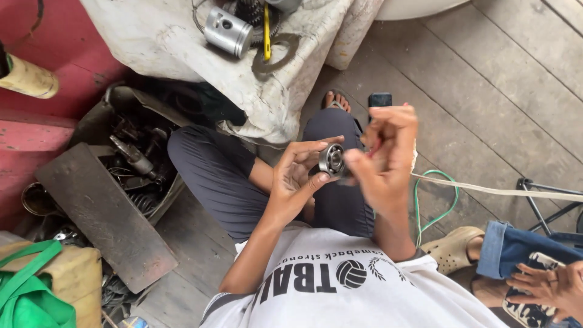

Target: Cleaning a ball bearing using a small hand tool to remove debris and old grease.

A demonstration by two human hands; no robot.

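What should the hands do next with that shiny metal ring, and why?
Probably steady the right hand: it is blurred beside the round silver metal bearing, which the left hand pinches at its rim. A still grip would let the fingers turn the bearing slowly.

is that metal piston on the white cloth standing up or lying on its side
Lying on its side. The piston rests lengthwise on the white cloth, with its round pin hole facing up toward the camera.

Ball bearing (332, 159): round, steel-grey, with a bright outer ring and a dark central bore. It stands on edge, one flat face toward the camera. It is held above the lap, pinched between the fingers (316, 146), clear of the floor.
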